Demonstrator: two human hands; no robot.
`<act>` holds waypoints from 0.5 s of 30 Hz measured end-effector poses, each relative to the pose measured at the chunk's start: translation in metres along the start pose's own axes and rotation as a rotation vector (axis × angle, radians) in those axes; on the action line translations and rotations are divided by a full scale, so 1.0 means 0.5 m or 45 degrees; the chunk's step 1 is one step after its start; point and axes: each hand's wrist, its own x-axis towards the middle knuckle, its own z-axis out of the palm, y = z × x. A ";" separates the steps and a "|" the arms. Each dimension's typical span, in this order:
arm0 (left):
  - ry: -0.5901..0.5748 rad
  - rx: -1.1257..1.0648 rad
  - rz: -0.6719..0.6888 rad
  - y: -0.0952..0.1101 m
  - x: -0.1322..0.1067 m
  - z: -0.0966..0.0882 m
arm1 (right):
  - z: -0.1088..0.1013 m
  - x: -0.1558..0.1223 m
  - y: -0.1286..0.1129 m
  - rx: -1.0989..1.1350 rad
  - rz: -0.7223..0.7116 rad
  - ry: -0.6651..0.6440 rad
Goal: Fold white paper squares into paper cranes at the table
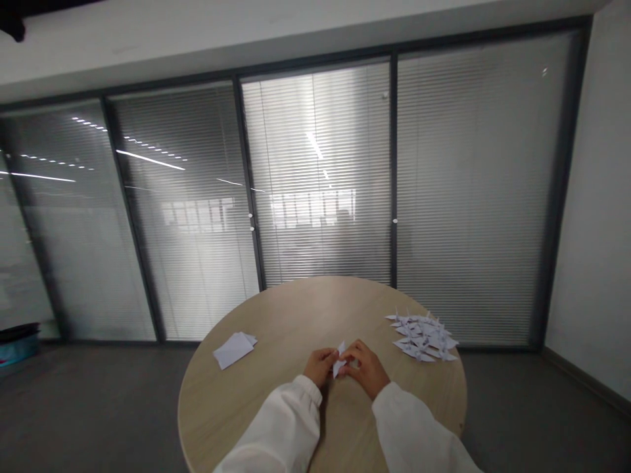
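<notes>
Between my two hands, above the near middle of the round table [296,309], is a small folded piece of white paper [340,361] with pointed ends. My left hand [321,365] pinches its left side. On the other side, my right hand [365,369] has its thumb and forefinger closed on the paper, with the fingers curled. The fingers cover part of the folds. To the right lies a pile of folded white paper cranes [422,336] with pointed tips. A small stack of flat white paper sheets [235,349] rests on the left.
Beyond the table stands a glass partition [320,177] with blinds and dark frames. A white wall [596,197] closes off the right side. On the floor at the far left sits a blue and black round container [20,345].
</notes>
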 end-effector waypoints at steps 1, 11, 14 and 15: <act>-0.007 -0.026 -0.010 0.002 -0.001 0.002 | 0.000 0.000 0.000 0.000 -0.003 -0.001; 0.001 -0.175 -0.150 0.030 -0.018 0.021 | -0.006 -0.001 0.000 -0.055 -0.010 0.066; -0.074 -0.153 -0.130 0.034 -0.021 0.022 | -0.003 -0.001 0.005 -0.100 -0.005 0.113; -0.108 -0.140 -0.111 0.033 -0.022 0.022 | -0.002 -0.001 0.008 -0.110 0.003 0.121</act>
